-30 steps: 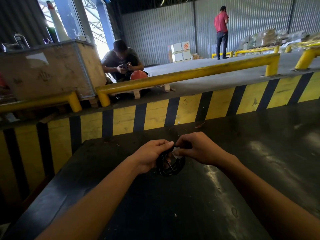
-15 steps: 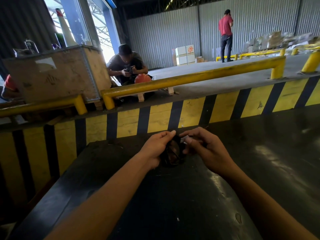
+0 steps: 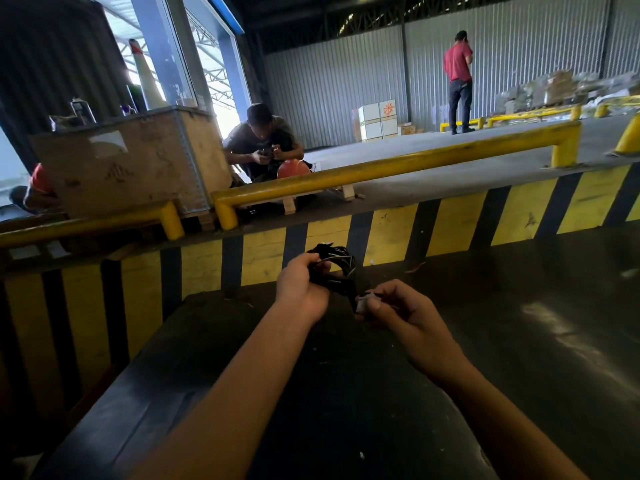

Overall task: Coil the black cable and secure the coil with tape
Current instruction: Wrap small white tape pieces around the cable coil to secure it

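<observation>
The black cable (image 3: 337,261) is wound into a small coil, held up above the dark table (image 3: 519,358). My left hand (image 3: 304,289) is closed around the coil's left side. My right hand (image 3: 398,311) sits lower and to the right, pinching a small whitish piece (image 3: 363,303) that looks like tape. A dark strand runs from the coil down to that piece. Whether the piece sticks to the cable I cannot tell.
A yellow-and-black striped wall (image 3: 398,233) rises just behind the table. Yellow rails (image 3: 398,166) run above it. A person (image 3: 263,143) crouches beyond, beside a wooden crate (image 3: 131,161). Another person (image 3: 459,81) stands far back near white boxes (image 3: 377,119).
My hands have drawn apart. The left hand lifted the coil higher, and the right hand dropped down and to the right with the whitish piece.
</observation>
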A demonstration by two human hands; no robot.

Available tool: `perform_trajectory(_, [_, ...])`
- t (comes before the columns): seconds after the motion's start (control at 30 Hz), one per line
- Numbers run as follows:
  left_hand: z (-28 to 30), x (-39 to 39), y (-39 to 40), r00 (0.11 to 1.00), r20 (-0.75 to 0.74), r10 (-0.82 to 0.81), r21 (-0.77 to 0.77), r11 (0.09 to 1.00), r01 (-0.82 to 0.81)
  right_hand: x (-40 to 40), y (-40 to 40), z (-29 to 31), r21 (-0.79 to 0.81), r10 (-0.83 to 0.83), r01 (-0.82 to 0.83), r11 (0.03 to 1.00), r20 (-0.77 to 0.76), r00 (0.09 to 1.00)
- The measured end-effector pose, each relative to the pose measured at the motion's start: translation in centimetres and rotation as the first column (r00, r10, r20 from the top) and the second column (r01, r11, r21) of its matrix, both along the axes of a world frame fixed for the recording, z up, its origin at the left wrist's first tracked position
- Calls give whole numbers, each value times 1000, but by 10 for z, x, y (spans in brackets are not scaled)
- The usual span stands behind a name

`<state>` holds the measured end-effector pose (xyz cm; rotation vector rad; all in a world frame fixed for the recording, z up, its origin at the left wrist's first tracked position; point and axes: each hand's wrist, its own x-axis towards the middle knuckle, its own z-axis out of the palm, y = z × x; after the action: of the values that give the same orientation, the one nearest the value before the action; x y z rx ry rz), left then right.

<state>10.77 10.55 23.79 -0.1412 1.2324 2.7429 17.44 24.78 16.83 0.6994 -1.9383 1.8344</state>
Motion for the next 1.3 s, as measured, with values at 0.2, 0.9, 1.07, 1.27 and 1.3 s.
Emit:
perform_trajectory(0.2, [4,7,5,999,-34,6,151,989,-1,-7,-4,-2,45,10,-16,999,113,994])
perform_trajectory(0.9, [0,1,5,993,-7,119,172,978,-116,-19,0,9,257,-48,49,965,-10,999])
perform_trajectory(1.07, [-14,4,12,998,-35,44,-21,999,-45,-21,2,16,274,-111,149,950,-151,982])
perform_trajectory(1.27, [-28,13,12,981,-5,-196,-237,953,189,-20,15,16,272,-235,302,914,-253,939])
perform_trajectory(1.3, [-29,13,12,976,-17,-218,-246,947,207,-19,17,16,278,-243,312,909,-256,935])
